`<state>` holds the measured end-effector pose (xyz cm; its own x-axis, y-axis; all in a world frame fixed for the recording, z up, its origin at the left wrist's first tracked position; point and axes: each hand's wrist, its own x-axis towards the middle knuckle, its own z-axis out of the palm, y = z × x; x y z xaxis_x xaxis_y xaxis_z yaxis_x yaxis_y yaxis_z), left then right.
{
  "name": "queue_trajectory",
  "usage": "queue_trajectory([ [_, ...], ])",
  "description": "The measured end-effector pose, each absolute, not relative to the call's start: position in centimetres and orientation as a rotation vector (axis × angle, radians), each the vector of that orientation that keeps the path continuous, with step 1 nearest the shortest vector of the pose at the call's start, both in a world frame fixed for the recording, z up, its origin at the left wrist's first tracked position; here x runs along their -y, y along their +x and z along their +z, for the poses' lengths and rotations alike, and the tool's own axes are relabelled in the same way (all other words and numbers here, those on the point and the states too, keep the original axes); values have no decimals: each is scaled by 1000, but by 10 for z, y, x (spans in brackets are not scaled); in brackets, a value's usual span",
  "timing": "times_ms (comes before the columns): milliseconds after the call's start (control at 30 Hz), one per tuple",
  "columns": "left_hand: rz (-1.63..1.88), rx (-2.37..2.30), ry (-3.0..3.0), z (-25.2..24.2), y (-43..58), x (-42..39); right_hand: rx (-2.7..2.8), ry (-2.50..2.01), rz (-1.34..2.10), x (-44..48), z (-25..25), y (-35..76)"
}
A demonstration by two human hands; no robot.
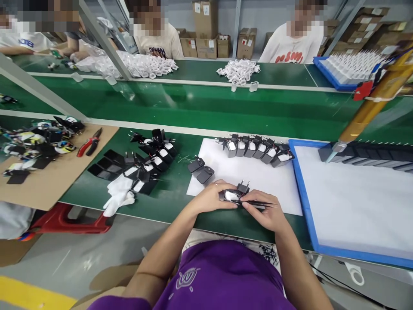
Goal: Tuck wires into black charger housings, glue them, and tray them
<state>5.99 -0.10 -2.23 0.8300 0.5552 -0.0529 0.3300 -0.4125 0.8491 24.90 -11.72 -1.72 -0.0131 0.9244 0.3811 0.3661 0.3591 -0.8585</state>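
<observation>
The left grip [209,198] grasps a black casing [222,195] at the near edge of a white sheet [254,174]; a white part [231,196] sits inside. The right grip [266,215] clasps dark tweezers [260,203]; fingers hide exactly what they touch. Rightward on the counter [176,206], a blue-rimmed tray [305,193] holds a row of black cases [371,157], cut off by the picture's edge. Farther off, a blue tray [325,74] bears white pieces [351,64], partly hidden behind a hanging orange tool [371,107].
</observation>
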Motion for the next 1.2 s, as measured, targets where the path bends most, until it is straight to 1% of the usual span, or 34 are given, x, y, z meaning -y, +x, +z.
queue_trajectory([
  [233,285,-634,2025,-23,63,1,1712,-1099,594,116,-17,249],
  [467,240,-676,1986,-26,62,0,1923,-1049,350,114,-28,250],
  [533,223,-686,1975,-26,62,0,1937,-1057,326,113,-29,251],
  [667,226,-675,1962,-24,62,0,1924,-1077,365,113,-30,252],
  [900,243,-633,1954,-23,61,0,1730,-1155,565,112,-25,248],
  [1033,245,-629,1954,-24,61,0,1684,-1194,572,113,-23,246],
  [1200,266,-627,1958,-24,61,1,1761,-1185,518,114,-29,248],
])
